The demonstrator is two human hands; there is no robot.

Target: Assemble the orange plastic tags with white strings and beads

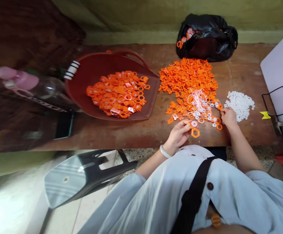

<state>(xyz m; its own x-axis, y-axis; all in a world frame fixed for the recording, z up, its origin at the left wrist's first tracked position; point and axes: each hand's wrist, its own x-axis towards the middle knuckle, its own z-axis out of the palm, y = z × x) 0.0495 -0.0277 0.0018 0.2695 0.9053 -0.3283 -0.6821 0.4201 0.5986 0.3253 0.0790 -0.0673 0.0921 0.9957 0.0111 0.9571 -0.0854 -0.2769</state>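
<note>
My left hand point(179, 134) pinches an orange plastic piece point(195, 132) with a hexagonal ring at its lower end and a white disc in its middle. Fingertips of my right hand point(229, 117) are closed at another small orange piece point(219, 106). Between the hands lie a tangle of white-pink strings point(198, 100) and several orange pieces with white discs point(214, 124). A large heap of orange plastic parts point(187, 76) spreads behind them. To the right of it is a pile of small white discs point(240, 104), close to my right hand.
On the left of the wooden table point(136, 131) sits a dark red basket point(153, 97) with many orange pieces. A black plastic bag point(209, 35) stands at the back wall. A pink-capped bottle point(50, 87), a grey stool point(66, 180) and a white panel point(282, 71) are around.
</note>
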